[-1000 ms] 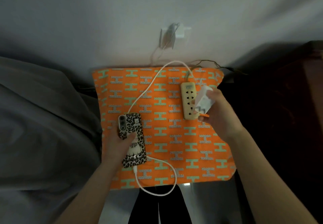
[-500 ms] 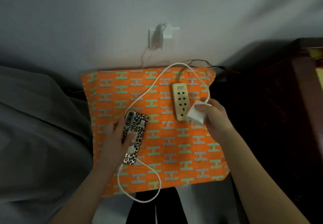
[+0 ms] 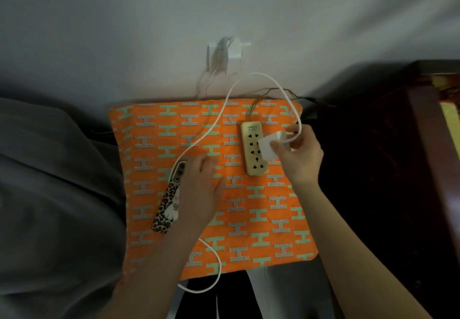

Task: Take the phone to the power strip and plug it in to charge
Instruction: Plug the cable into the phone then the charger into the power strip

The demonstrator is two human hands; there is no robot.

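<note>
The phone [image 3: 168, 203], in a leopard-print case, lies tilted on the left part of the orange cushion [image 3: 261, 219]. My left hand [image 3: 199, 191] rests palm down just right of the phone with fingers spread, touching its edge at most. A beige power strip [image 3: 251, 139] with several sockets lies on the cushion's upper right. My right hand [image 3: 298, 155] grips the white charger plug [image 3: 266, 147] and holds it against the strip's middle sockets. The white cable [image 3: 224, 109] arcs from the plug up past the wall and down to the phone, then loops off the cushion's front edge.
A wall socket [image 3: 224, 54] with a white plug and thin wires sits above the cushion. Grey bedding [image 3: 54, 194] fills the left. Dark wooden furniture [image 3: 423, 144] stands on the right. The strip's own cord [image 3: 273, 92] runs off behind the cushion.
My left hand has come off the phone's back and shifted right; the phone now lies tilted on its left. My right hand carried the charger plug from the strip's lower end to its middle sockets.
</note>
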